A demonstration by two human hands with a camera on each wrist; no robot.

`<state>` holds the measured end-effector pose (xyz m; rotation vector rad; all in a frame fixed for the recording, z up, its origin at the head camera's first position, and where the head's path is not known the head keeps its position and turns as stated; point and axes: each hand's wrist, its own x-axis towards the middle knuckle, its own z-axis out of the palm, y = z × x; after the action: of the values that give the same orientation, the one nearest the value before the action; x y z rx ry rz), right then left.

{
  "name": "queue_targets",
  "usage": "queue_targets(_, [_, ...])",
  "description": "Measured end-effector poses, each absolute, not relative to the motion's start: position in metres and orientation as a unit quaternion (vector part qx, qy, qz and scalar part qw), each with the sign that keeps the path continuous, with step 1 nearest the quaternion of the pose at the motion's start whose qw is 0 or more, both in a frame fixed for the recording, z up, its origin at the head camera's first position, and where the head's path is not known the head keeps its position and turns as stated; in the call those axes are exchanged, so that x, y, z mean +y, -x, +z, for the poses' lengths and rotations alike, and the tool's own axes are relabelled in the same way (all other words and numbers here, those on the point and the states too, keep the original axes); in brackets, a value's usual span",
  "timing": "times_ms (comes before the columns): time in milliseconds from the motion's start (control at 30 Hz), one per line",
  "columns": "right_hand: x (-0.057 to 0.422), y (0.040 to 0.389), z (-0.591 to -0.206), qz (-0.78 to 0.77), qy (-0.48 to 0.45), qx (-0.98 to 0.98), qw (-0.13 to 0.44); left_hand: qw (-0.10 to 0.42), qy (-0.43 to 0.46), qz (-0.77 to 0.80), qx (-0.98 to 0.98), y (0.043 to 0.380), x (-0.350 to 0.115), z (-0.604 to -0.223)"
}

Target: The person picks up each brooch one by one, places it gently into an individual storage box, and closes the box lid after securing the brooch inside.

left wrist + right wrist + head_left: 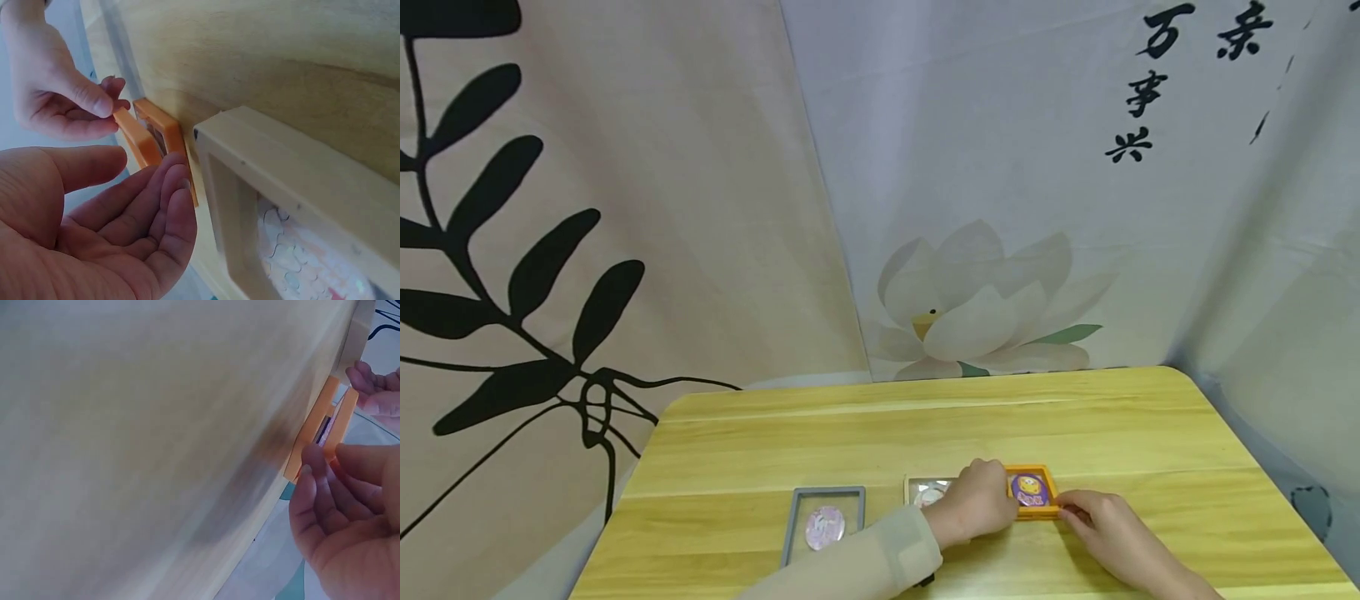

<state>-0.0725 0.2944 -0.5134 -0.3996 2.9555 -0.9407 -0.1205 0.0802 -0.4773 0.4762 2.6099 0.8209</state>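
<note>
An orange two-part display frame (1036, 468) lies on the table with a round purple badge (1028, 490) inside it. Its upper half (139, 139) is lifted at an angle off the lower half (164, 120), which rests on the tabletop. My right hand (1108, 533) pinches the raised half at its right end between thumb and fingers. At the opposite end, my left hand (981, 500) has its fingertips right by the frame's edge. Its thumb and fingers are apart and loosely bent. From the head view, that left hand hides the frame's left edge.
A beige frame (306, 162) with a round, pale piece stands just left of the orange one, partly behind my left hand. Farther left lies a grey frame (792, 533) holding a pinkish disc (825, 527). A printed curtain (985, 167) hangs behind the wooden table (850, 433).
</note>
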Motion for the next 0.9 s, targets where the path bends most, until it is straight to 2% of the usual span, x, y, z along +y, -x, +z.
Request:
queue_targets(133, [0.295,0.073,-0.514,-0.293,0.14,0.946,-0.002,0.174,-0.179,0.28,0.927,0.119,0.08,-0.48])
queue_targets(533, [0.298,0.072,-0.52,-0.27,0.212,0.936,-0.081,0.159,-0.198,0.264,0.93,0.118,0.082,-0.489])
queue_targets(900, [0.297,0.071,-0.518,-0.259,0.215,0.938,-0.077,0.158,-0.204,0.261,0.93,0.116,0.084,-0.488])
